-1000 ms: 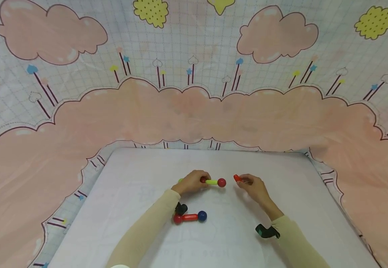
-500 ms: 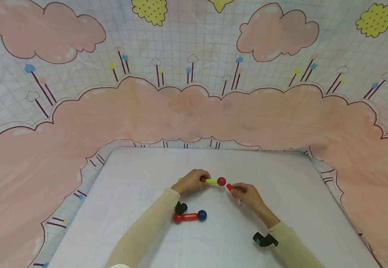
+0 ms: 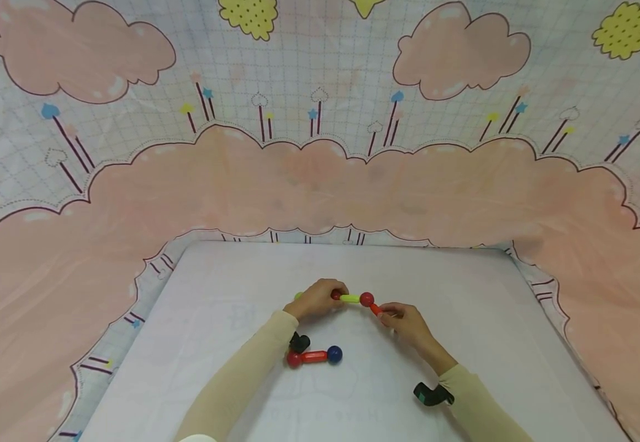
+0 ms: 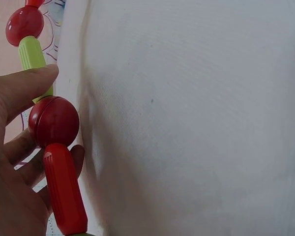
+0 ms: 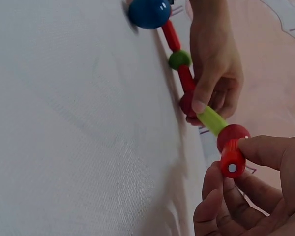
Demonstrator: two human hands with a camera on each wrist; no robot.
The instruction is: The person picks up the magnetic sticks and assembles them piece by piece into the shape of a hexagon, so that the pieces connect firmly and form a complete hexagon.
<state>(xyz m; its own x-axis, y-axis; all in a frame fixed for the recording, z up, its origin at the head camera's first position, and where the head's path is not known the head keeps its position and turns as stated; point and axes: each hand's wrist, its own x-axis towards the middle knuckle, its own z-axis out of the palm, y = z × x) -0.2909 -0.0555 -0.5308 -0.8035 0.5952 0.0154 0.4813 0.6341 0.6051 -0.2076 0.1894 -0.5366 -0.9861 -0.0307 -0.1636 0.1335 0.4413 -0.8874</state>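
Observation:
My left hand grips a chain of toy rods and balls, its thumb across a yellow-green rod next to a red ball. Beyond that ball runs a red rod, with a green ball farther along. At the chain's right end sits another red ball. Between thumb and fingers my right hand pinches a short red rod, its far end right at this end ball. A pale round dot marks the rod's near end in the right wrist view.
Nearer me on the white table lies a separate piece: a red ball, a red rod and a dark blue ball. My left wrist partly overlaps it. A patterned cloth hangs behind the table.
My right hand has moved left and slightly toward me, bringing its red rod from a gap away up to the end red ball. The left hand stays almost still.

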